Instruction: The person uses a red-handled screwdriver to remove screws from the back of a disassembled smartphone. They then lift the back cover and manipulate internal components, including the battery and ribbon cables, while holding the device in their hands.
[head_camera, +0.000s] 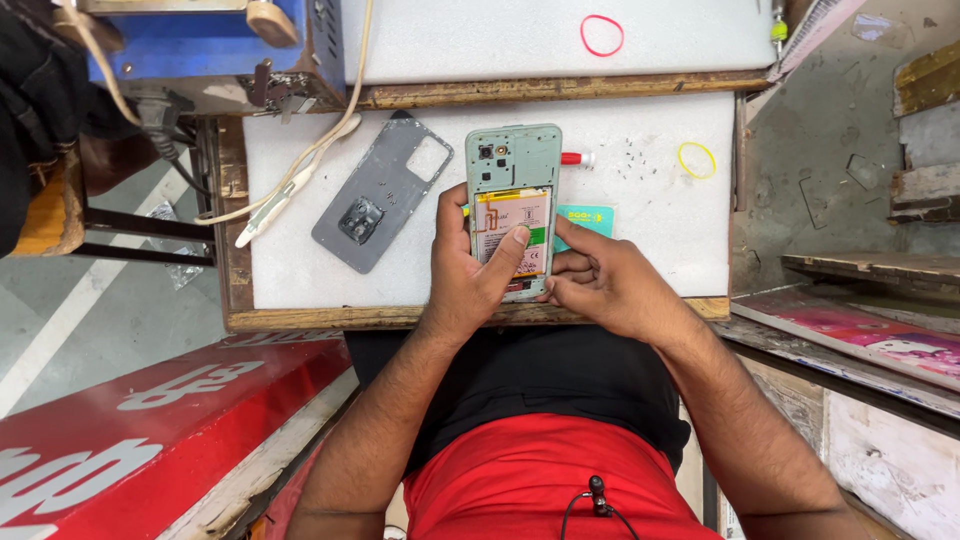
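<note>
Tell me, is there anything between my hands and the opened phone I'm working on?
Nothing visible does. The left hand already grips the opened phone, thumb on its battery, and the right hand touches its right edge. The grey back cover lies apart, to the left on the white mat.

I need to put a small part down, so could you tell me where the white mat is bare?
Bare mat lies right of the opened phone, below the yellow band, and at the front-left below the grey back cover. The centre is crowded by both hands.
</note>
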